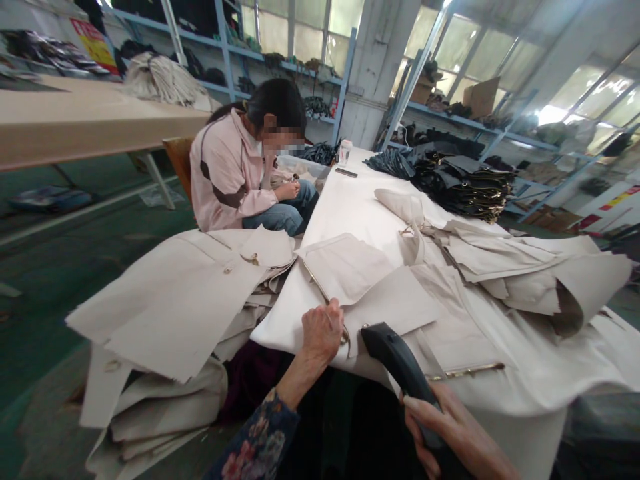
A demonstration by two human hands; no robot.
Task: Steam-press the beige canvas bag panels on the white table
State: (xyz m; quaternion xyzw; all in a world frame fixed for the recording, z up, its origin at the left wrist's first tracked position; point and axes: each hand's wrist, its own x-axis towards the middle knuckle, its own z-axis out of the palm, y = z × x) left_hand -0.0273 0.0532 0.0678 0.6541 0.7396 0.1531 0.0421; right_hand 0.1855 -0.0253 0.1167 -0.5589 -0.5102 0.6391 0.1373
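At the far left of the workroom stands a long tan-topped table (75, 130), with a tied bundle of pale cloth strips (163, 81) near its end. Closer in, a layered heap of beige fabric pieces (170, 300) spreads beside the white-covered table (345, 200), its upper pieces reaching the table's edge. Beyond the heap sits a person in a pink jacket (220, 173), head bent and hands together above the lap.

At the near edge of the white-covered table, the left hand (323, 333) is closed in a fist on the metal-trimmed edge of a flat beige fabric panel (350, 263), which lies across other pieces. Just right of it, the right hand (450, 427) grips a curved black handheld tool (393, 350), its blunt head pointing up and left over the fabric. Behind the tool lies a beige piece with a gold-coloured metal strip (470, 371). Farther right, a thick stack of black items with gold-coloured edges (460, 180) rests at the back, and a loose pile of folded beige cloth (520, 260) lies nearer.
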